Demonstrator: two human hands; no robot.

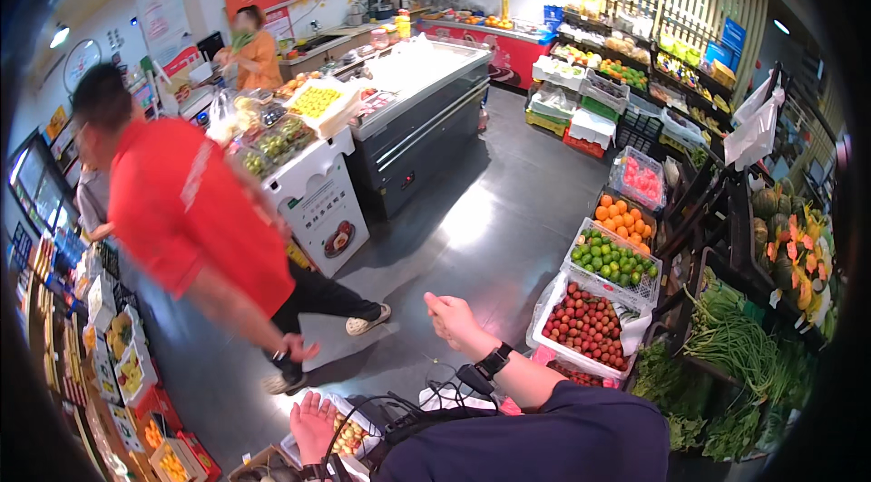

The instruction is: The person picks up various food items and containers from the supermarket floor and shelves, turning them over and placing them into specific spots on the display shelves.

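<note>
Over the grey floor, my right hand [454,323] is raised with its fingers curled and thumb pointing out; nothing shows in it. A black watch [494,360] is on that wrist. Low in the picture my left hand [313,428] is palm up, fingers extended, holding nothing. Beside it sits a white box of small yellowish-red fruit [349,436], partly hidden by my arm. Black cables [445,391] loop in front of my body between the hands. To the right of my right hand stands a white crate [542,337] of dark red round fruit [585,323].
A person in a red shirt [195,201] strides close by on the left. Crates of limes [612,257] and oranges [624,221] line the right, near leafy greens [739,328]. A dark display freezer [413,146] stands ahead. Another person in orange [259,60] is behind the counter.
</note>
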